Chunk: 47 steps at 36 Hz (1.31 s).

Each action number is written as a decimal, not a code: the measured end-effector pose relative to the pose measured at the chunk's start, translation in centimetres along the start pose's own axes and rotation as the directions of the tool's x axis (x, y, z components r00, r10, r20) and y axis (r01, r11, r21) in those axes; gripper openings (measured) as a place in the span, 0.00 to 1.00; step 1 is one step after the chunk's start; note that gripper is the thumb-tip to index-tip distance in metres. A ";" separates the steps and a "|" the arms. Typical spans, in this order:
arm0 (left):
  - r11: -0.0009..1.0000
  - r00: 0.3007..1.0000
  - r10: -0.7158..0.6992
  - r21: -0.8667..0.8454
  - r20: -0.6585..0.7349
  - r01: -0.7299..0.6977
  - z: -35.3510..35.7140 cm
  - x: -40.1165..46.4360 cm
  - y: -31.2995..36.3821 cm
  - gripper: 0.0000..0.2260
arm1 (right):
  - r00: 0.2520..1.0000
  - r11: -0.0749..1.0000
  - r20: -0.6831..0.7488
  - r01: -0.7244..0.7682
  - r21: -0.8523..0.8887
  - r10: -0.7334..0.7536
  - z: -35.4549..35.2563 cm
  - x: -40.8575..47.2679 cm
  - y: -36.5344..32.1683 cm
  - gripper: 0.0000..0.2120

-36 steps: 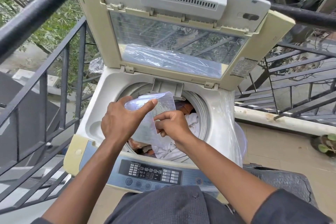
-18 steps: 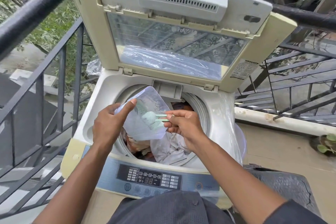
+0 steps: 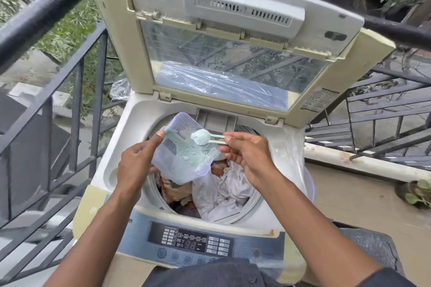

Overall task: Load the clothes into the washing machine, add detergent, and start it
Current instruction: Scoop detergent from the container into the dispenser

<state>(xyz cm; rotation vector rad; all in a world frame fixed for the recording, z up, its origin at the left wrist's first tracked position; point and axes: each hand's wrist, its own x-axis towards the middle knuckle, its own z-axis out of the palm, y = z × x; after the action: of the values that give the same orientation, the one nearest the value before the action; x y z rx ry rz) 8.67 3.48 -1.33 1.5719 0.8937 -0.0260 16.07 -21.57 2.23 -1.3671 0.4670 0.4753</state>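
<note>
A top-loading washing machine (image 3: 130, 128) stands with its lid (image 3: 233, 37) raised. Its drum holds white and orange-brown clothes (image 3: 224, 191). Over the drum my left hand (image 3: 137, 163) holds a clear plastic detergent container (image 3: 184, 158), tilted, with pale green powder inside. My right hand (image 3: 247, 158) pinches the handle of a small green scoop (image 3: 203, 137). The scoop is heaped with powder and sits just above the container's open mouth. The control panel (image 3: 191, 240) at the front shows lit digits.
Black metal railings (image 3: 74, 105) run along the left, and more bars stand at the back right. A tiled floor (image 3: 363, 200) lies to the right with a small potted plant (image 3: 417, 196). A dark ribbed object (image 3: 373, 247) stands at the machine's lower right. Clear plastic wrap (image 3: 291, 147) hangs on the machine's right side.
My right hand drew the scoop out of the container, now heaped with powder. My left hand tilted the container so its open mouth faces up.
</note>
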 end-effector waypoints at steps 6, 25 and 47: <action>0.999 1.000 -0.013 -0.030 0.005 0.013 -0.2 1.0 -0.7 0.37 | 0.998 0.997 -0.059 0.007 0.071 -0.003 0.4 1.6 -1.4 0.05; 0.999 0.999 -0.037 -0.031 -0.018 0.037 -0.3 2.0 -1.3 0.37 | 0.948 0.984 -0.293 0.077 -0.162 -0.123 3.2 7.4 -0.1 0.03; 0.999 0.999 -0.031 -0.009 -0.014 0.031 -0.2 1.1 -1.4 0.40 | 0.840 0.822 -0.269 0.308 -0.478 -0.471 2.8 7.2 1.5 0.06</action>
<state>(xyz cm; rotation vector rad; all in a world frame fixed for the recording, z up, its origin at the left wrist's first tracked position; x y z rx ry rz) 8.61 4.10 -3.05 1.5516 0.9284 -0.0329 21.23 -18.23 -2.72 -1.9390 0.3824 -0.0536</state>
